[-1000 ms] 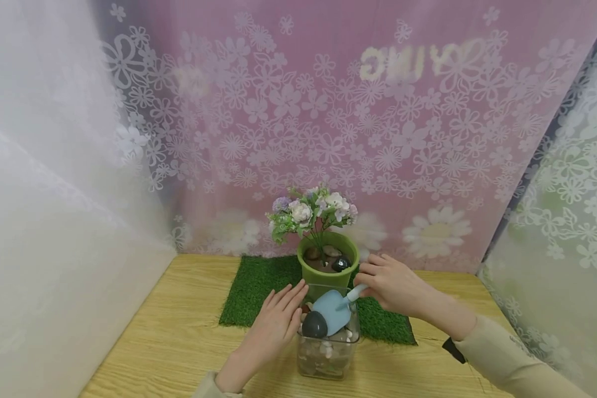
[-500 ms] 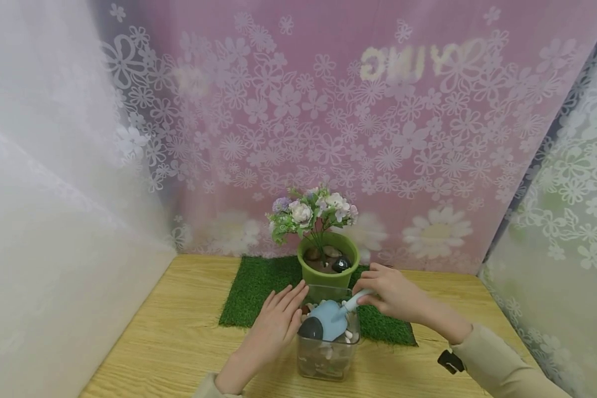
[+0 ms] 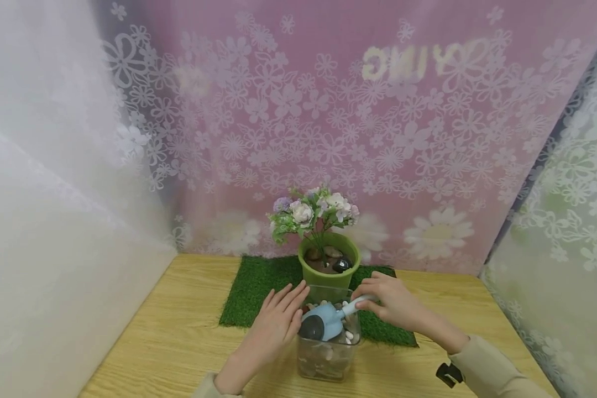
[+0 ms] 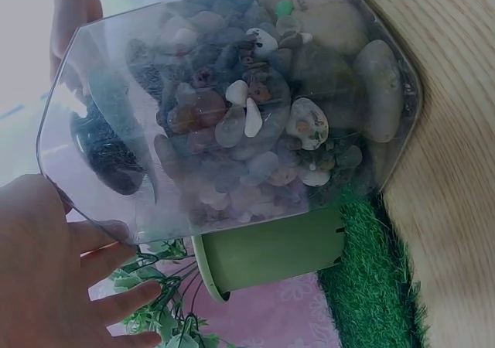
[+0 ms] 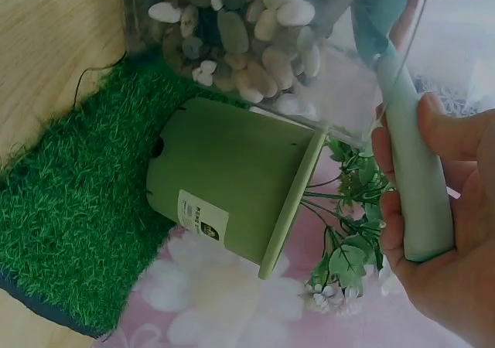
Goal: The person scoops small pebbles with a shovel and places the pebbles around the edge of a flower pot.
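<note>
My right hand [image 3: 390,301] grips the pale handle of a small blue trowel [image 3: 332,322], fingers and thumb curled round it in the right wrist view [image 5: 418,170]. The trowel's blade lies inside the top of a clear plastic container [image 3: 326,370], with a large dark stone [image 3: 312,327] on it. Pebbles of many colours [image 4: 251,124] fill the lower part of the container. My left hand [image 3: 273,323] rests against the container's left side near the rim, fingers straight and slightly spread.
Right behind the container stands a green flowerpot [image 3: 328,281] with artificial flowers [image 3: 313,213] and several stones in it. Green artificial turf [image 3: 258,293] lies beneath the pot on the wooden table [image 3: 179,331]. A floral curtain [image 3: 328,127] hangs behind.
The right hand has lowered slightly, and the trowel now lies flatter, its blade and the dark stone shifted a little left inside the container. The left hand has stayed in place.
</note>
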`<action>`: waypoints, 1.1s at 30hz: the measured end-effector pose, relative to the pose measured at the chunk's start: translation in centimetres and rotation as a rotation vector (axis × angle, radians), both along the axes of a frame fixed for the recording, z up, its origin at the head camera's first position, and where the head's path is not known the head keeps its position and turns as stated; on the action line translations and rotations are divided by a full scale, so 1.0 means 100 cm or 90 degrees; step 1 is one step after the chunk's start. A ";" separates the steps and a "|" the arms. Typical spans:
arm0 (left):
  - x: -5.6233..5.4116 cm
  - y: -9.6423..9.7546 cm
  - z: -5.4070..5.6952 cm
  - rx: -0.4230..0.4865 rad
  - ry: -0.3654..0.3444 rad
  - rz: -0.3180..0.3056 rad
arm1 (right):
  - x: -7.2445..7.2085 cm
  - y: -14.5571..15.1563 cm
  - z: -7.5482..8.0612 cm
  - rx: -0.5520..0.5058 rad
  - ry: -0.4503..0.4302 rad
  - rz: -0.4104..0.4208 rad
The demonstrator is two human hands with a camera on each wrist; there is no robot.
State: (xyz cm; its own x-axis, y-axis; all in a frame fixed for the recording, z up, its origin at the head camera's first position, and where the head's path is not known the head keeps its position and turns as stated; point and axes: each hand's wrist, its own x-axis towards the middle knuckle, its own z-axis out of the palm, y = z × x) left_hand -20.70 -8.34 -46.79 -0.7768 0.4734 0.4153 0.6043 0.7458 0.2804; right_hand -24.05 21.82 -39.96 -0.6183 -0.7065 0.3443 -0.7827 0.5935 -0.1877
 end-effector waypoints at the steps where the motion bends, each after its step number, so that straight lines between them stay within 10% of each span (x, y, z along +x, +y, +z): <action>1: 0.000 0.000 0.000 0.000 0.002 -0.001 | 0.000 0.000 -0.001 -0.010 0.000 -0.002; 33: 0.001 0.002 -0.001 0.024 0.000 0.001 | 0.010 0.037 0.003 -0.171 -0.003 -0.147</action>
